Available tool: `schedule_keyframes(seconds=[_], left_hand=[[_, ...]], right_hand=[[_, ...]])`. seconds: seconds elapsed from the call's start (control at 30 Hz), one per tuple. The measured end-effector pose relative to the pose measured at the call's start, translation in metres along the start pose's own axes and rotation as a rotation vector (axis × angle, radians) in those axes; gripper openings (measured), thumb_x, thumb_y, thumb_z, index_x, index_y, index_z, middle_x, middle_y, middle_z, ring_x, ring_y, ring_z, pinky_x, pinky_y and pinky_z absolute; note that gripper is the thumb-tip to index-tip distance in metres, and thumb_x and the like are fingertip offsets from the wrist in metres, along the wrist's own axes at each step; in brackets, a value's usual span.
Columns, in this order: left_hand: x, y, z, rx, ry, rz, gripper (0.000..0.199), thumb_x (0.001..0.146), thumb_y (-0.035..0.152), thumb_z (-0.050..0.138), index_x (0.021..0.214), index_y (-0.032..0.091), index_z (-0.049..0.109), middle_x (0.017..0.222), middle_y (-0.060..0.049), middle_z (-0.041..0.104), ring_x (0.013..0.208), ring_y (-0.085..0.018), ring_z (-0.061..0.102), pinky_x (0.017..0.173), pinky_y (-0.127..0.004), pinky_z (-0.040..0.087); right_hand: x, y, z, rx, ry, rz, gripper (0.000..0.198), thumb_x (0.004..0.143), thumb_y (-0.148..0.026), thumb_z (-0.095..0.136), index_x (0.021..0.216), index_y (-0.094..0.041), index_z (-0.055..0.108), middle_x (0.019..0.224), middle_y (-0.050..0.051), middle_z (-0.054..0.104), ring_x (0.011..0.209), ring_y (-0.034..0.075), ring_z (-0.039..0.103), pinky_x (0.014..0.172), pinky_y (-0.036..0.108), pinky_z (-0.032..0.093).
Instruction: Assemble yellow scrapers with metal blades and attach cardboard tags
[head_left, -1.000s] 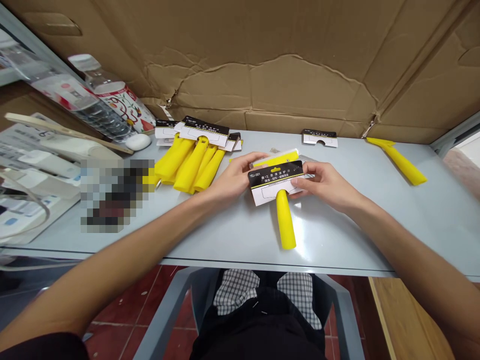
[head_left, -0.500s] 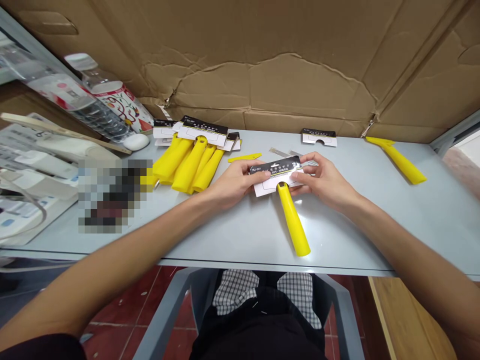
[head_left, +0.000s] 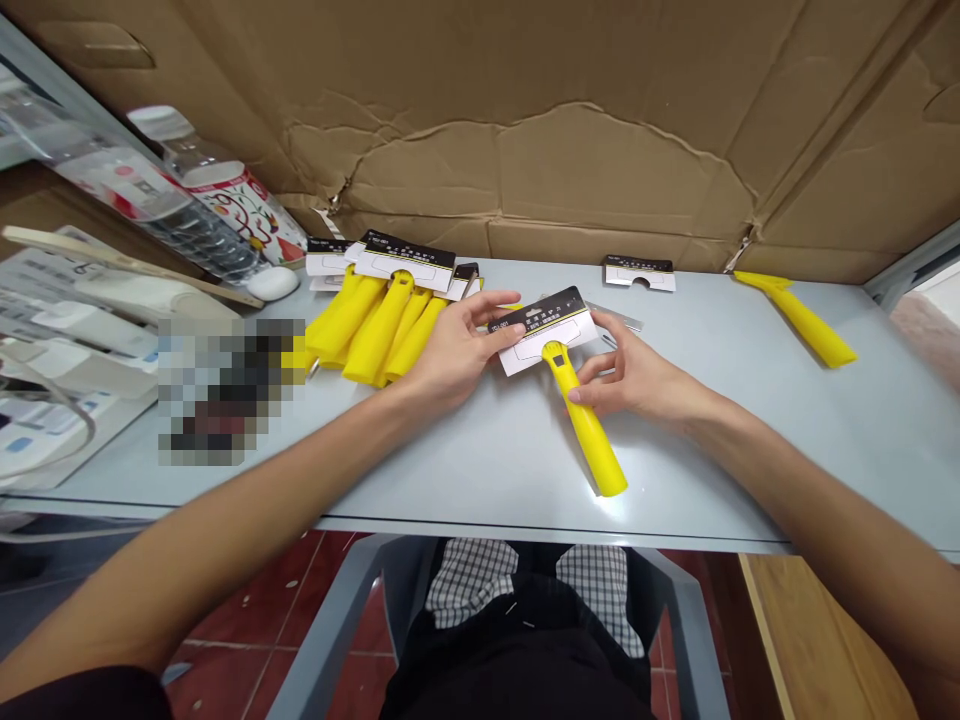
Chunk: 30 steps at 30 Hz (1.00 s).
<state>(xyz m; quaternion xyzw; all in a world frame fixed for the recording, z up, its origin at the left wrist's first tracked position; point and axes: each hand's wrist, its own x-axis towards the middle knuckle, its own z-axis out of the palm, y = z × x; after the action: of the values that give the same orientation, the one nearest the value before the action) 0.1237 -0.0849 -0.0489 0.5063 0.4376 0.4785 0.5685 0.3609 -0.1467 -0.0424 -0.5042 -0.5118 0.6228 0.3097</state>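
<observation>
In front of me is a yellow scraper (head_left: 592, 440) whose head is covered by a black-and-white printed card (head_left: 546, 340). My left hand (head_left: 456, 350) pinches the card's left side, thumb on its face. My right hand (head_left: 634, 372) grips the scraper's handle just below the card, thumb on top and fingers curled beneath. The handle points down toward the table's near edge. Behind the card lies a thin metal blade (head_left: 619, 317), partly covered. A bit of yellow plastic behind my left fingers is mostly hidden.
Several carded yellow scrapers (head_left: 379, 330) are piled on the left. At the back lies a loose card (head_left: 639, 273); a bare yellow scraper (head_left: 810, 320) rests on the right. Bottles (head_left: 244, 205) and white boxes crowd the left end. Cardboard (head_left: 540, 180) walls the table's (head_left: 750, 450) rear.
My right hand has left the card's right edge and moved down onto the yellow handle. The card has tilted, its right side higher, while my left hand keeps its pinch.
</observation>
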Motion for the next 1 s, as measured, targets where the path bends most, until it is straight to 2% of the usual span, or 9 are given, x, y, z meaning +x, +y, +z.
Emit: schedule_keyframes(seconds=[0.07, 0.13, 0.23, 0.3, 0.37, 0.53, 0.7, 0.8, 1.0], left_hand=[[0.0, 0.001, -0.001, 0.064, -0.01, 0.039, 0.037, 0.074, 0.013, 0.092, 0.109, 0.017, 0.08, 0.109, -0.01, 0.076, 0.106, -0.026, 0.071, 0.094, -0.039, 0.061], [0.001, 0.001, -0.002, 0.124, -0.024, 0.078, 0.034, 0.073, 0.013, 0.093, 0.104, 0.017, 0.081, 0.11, -0.01, 0.077, 0.11, -0.026, 0.071, 0.095, -0.038, 0.06], [0.002, -0.001, -0.004, 0.184, -0.077, 0.104, 0.032, 0.071, 0.013, 0.094, 0.1, 0.018, 0.08, 0.11, -0.009, 0.079, 0.107, -0.025, 0.072, 0.098, -0.039, 0.06], [0.002, -0.004, -0.005, 0.217, -0.121, 0.12, 0.032, 0.07, 0.014, 0.095, 0.099, 0.02, 0.081, 0.109, -0.008, 0.08, 0.103, -0.024, 0.073, 0.098, -0.04, 0.06], [0.001, -0.006, -0.005, 0.249, -0.151, 0.155, 0.03, 0.072, 0.017, 0.095, 0.099, 0.02, 0.081, 0.106, -0.007, 0.08, 0.1, -0.024, 0.073, 0.096, -0.039, 0.06], [-0.001, -0.007, -0.004, 0.282, -0.16, 0.163, 0.016, 0.081, 0.021, 0.09, 0.095, 0.019, 0.082, 0.1, -0.007, 0.079, 0.09, -0.02, 0.071, 0.088, -0.035, 0.06], [0.002, -0.01, 0.001, -0.047, -0.096, -0.105, 0.033, 0.083, 0.022, 0.088, 0.112, 0.017, 0.073, 0.104, -0.01, 0.079, 0.089, -0.021, 0.075, 0.085, -0.038, 0.063], [0.004, -0.011, 0.0, -0.114, -0.112, -0.195, 0.035, 0.081, 0.018, 0.088, 0.111, 0.017, 0.068, 0.096, -0.01, 0.079, 0.081, -0.021, 0.075, 0.078, -0.039, 0.064], [0.005, -0.007, -0.008, 0.34, -0.075, 0.022, 0.037, 0.083, 0.02, 0.084, 0.118, 0.02, 0.071, 0.086, -0.002, 0.074, 0.07, -0.018, 0.071, 0.073, -0.034, 0.059]], right_hand=[[0.0, 0.0, 0.002, 0.005, 0.012, -0.004, 0.117, 0.079, -0.03, 0.098, 0.17, -0.033, 0.025, 0.099, 0.003, 0.077, 0.084, 0.026, 0.08, 0.075, 0.046, 0.072], [0.002, -0.001, 0.003, 0.032, 0.066, -0.052, 0.094, 0.083, -0.034, 0.094, 0.16, -0.031, 0.04, 0.108, 0.007, 0.078, 0.091, 0.027, 0.08, 0.073, 0.045, 0.073], [0.004, -0.002, 0.001, 0.04, 0.168, -0.136, 0.044, 0.087, -0.039, 0.09, 0.12, -0.024, 0.064, 0.11, 0.011, 0.076, 0.088, 0.025, 0.077, 0.066, 0.041, 0.07], [0.005, -0.003, -0.003, 0.015, 0.2, -0.134, 0.032, 0.086, -0.04, 0.09, 0.097, -0.022, 0.066, 0.102, 0.011, 0.074, 0.079, 0.022, 0.073, 0.058, 0.038, 0.066], [0.007, -0.003, -0.006, 0.02, 0.221, -0.113, 0.03, 0.085, -0.036, 0.091, 0.091, -0.022, 0.065, 0.095, 0.01, 0.073, 0.073, 0.02, 0.069, 0.054, 0.037, 0.062], [0.011, 0.001, -0.01, 0.171, 0.234, -0.097, 0.037, 0.082, -0.023, 0.09, 0.11, -0.022, 0.066, 0.097, 0.009, 0.074, 0.07, 0.021, 0.069, 0.061, 0.043, 0.066], [0.01, -0.001, -0.011, 0.244, 0.243, -0.101, 0.03, 0.084, -0.022, 0.086, 0.104, -0.023, 0.064, 0.099, 0.008, 0.074, 0.071, 0.018, 0.069, 0.073, 0.044, 0.069], [0.01, -0.002, -0.013, 0.24, 0.254, -0.096, 0.031, 0.083, -0.023, 0.086, 0.104, -0.023, 0.062, 0.1, 0.008, 0.075, 0.072, 0.018, 0.071, 0.068, 0.039, 0.067], [0.012, 0.003, -0.016, -0.148, 0.366, -0.13, 0.038, 0.08, -0.036, 0.09, 0.106, -0.019, 0.069, 0.089, 0.006, 0.073, 0.057, 0.017, 0.066, 0.055, 0.039, 0.056]])
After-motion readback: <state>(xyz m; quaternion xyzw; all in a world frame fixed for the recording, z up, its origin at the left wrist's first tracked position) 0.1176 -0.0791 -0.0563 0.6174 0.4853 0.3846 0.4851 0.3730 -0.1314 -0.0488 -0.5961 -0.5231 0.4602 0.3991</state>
